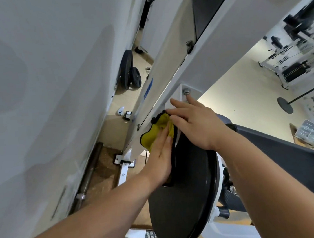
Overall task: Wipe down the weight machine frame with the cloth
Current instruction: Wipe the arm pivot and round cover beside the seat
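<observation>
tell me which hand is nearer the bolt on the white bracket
Right. The right hand has a fingertip just below the bolt; the left hand is lower, flat on the yellow cloth.

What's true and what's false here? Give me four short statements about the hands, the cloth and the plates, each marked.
1. The left hand presses the yellow cloth against the white frame. True.
2. The right hand grips a spray bottle. False: its fingers are straight and hold nothing.
3. Two black plates lean against the wall. True.
4. The large black plate lies flat on the floor. False: it stands on edge by the frame.
</observation>
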